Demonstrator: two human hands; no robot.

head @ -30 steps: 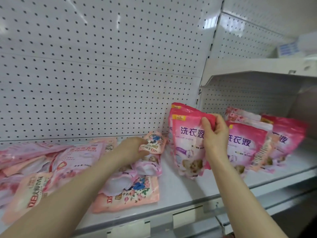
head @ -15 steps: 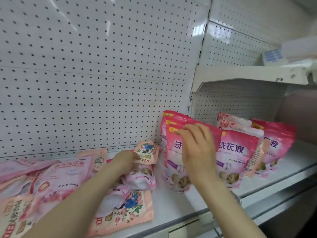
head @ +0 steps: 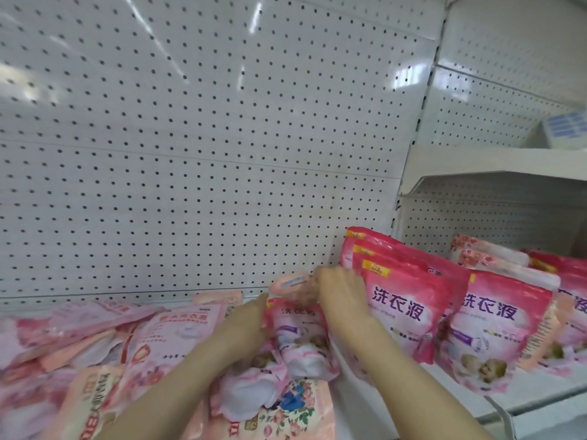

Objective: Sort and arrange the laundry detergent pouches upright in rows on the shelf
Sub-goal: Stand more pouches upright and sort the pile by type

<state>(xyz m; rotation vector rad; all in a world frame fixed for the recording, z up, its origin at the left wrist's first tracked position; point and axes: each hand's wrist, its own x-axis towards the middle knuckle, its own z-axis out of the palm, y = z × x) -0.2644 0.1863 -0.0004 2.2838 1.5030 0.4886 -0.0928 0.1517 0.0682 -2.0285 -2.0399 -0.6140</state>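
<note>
— Since half a second ago the right hand (head: 343,295) has left the top of the front pouch in the row of upright bright pink plastic pouches (head: 405,312) and swung left. We now find it at the top edge of a small peach plastic pouch (head: 290,282).
— And the left hand (head: 249,319)?
— We see it just beside the right one, much where it was, lying against the left edge of a crumpled pink plastic pouch with a white base (head: 298,341), which stands between the two wrists. Both hands are smeared by motion, so we cannot tell whether either pinches or merely touches.
— Where are the other pouches?
— The upright row stands on the right part of the white metal shelf (head: 540,392), several deep, with a second pink column (head: 495,328) to its right. On the left we have a heap of pale pink flat pouches (head: 95,338), lying down, and nearest us a flat peach pouch printed with flowers (head: 295,417).
— And behind?
— A white perforated back panel (head: 190,154). Far right, an upper white shelf (head: 492,160) carries a blue-and-white box (head: 568,125).
</note>
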